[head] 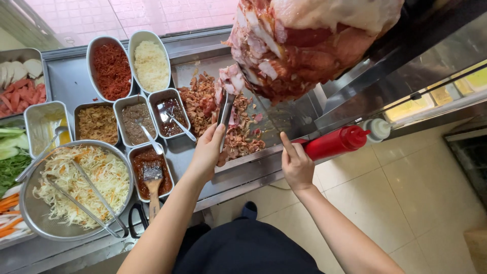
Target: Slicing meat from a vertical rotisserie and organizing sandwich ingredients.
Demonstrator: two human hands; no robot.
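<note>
My left hand (207, 151) grips metal tongs (224, 112) that pinch a strip of meat (231, 78) at the lower edge of a big cone of stacked meat (309, 40) hanging at top right. In my right hand (297, 165) is a long thin knife (264, 109), its blade angled up to the cone's underside just right of the tongs. A pile of shaved meat (203, 104) lies on the steel tray (182, 71) below the cone.
A red squeeze bottle (335, 143) and a white-capped one (378, 129) lie right of my right hand. Left of the tray are steel containers of sauces and toppings (134, 122), a brush in red sauce (152, 177), and a bowl of shredded cabbage (76, 187) with tongs.
</note>
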